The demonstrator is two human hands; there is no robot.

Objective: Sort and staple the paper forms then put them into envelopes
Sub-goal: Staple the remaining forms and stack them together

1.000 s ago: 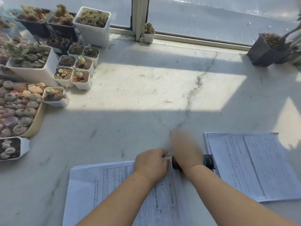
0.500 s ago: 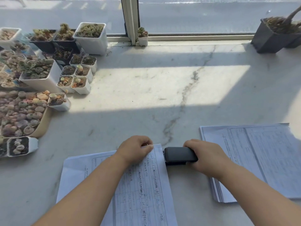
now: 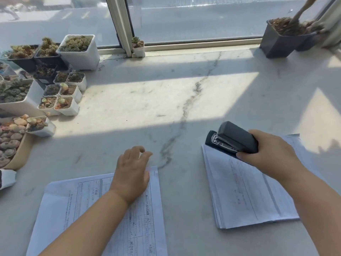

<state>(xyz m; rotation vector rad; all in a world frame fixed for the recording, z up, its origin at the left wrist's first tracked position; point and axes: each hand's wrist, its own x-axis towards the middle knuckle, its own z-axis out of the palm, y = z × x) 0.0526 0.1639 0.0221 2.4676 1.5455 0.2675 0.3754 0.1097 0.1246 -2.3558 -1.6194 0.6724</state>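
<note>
A set of printed paper forms (image 3: 77,204) lies on the marble sill near me at the left. My left hand (image 3: 132,172) rests on its top right corner, fingers loosely bent, gripping nothing. At the right lies a thicker stack of forms (image 3: 245,196). My right hand (image 3: 273,156) grips a dark grey stapler (image 3: 234,139) and holds it lifted over the stack's far left corner, with its metal mouth turned to the left. No envelope shows.
Several small succulent pots (image 3: 62,95) and white planters (image 3: 79,50) crowd the left side. A tray of pebble-like plants (image 3: 11,143) sits at the left edge. A dark pot (image 3: 280,41) stands at the far right by the window.
My right hand has carried the stapler from the left forms' corner to the right, over the other stack. My left hand has uncurled and lies loosely on the left forms.
</note>
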